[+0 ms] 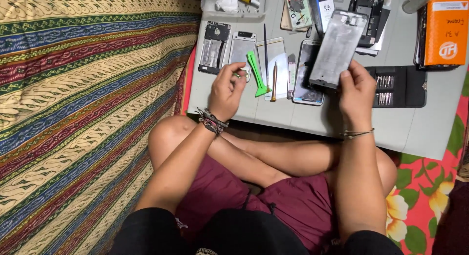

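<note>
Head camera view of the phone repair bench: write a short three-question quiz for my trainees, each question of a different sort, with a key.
1. True or false: the right hand holds a grey metal phone frame raised above the white work board.
2. Multiple choice: what lies just to the right of the left hand in the picture?
A. a green plastic pry tool
B. a pair of scissors
C. a roll of tape
3. Fill in: the black case beside the right hand holds screwdriver ____.

Key: 1 true; 2 A; 3 bits.
</note>
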